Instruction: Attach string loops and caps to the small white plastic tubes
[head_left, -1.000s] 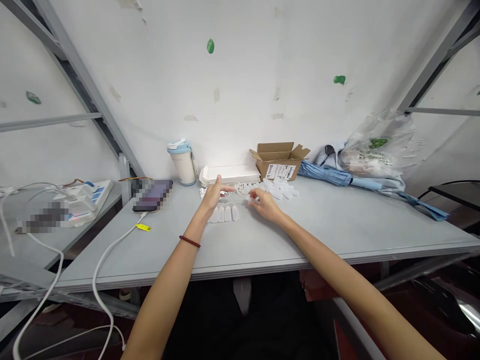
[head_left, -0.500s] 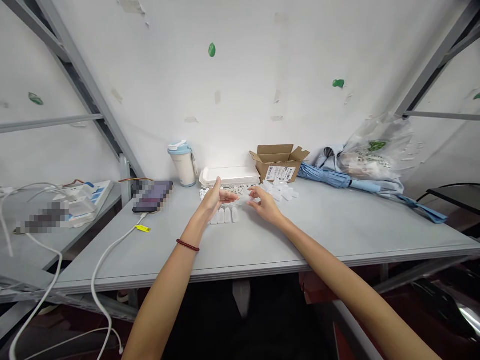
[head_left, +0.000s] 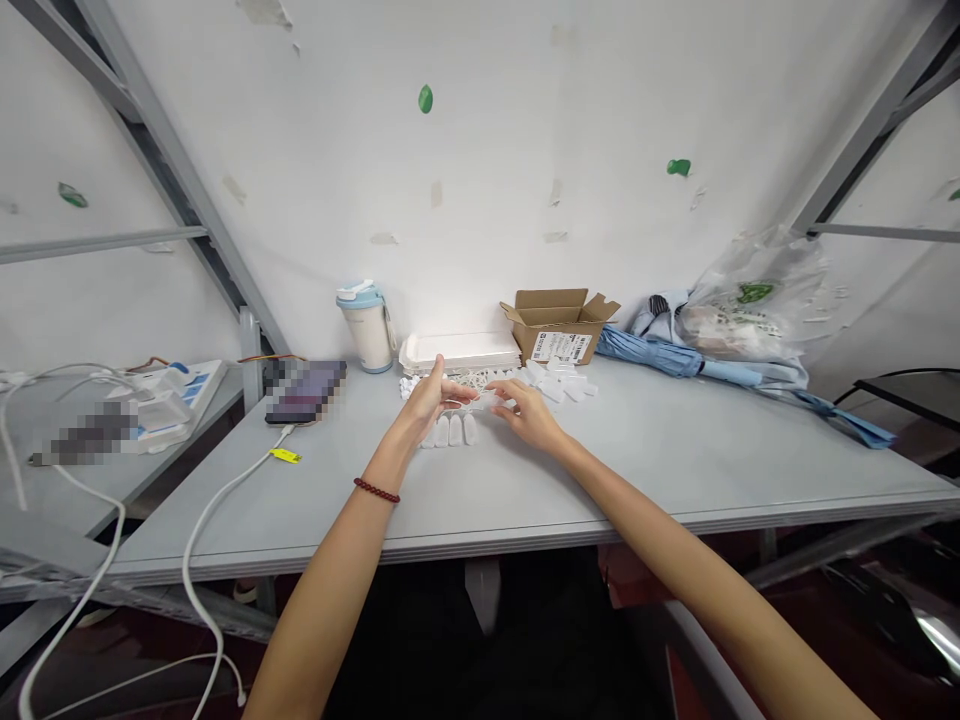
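From the head camera, the two hands meet over the grey desk (head_left: 480,500), close together, backs partly turned to the viewer. The left hand (head_left: 431,398) has its thumb raised well apart from its fingers, which stretch out toward the other hand; whether they grip anything, I cannot tell. A dark red beaded bracelet (head_left: 376,490) circles that wrist. The right hand (head_left: 529,412) is bent, thumb and fingertips brought in around a small pale translucent piece (head_left: 489,399), which sits in the narrow space between the two hands; its exact shape is too small to make out. Just below the left hand, on the near side, white rounded pieces (head_left: 455,431) lie side by side in a row, partly covered by it. Beyond the fingers of both hands lie small white bits (head_left: 476,379), blurred together, and behind those a stack of white trays (head_left: 461,350). Past the right hand, a loose heap of clear and whitish pieces (head_left: 564,381) lies before an open cardboard box (head_left: 592,340). Farther left of the left hand stand a cream bottle (head_left: 369,335) with a blue lid and, nearer, a phone (head_left: 304,392) with a white cable (head_left: 217,500) attached
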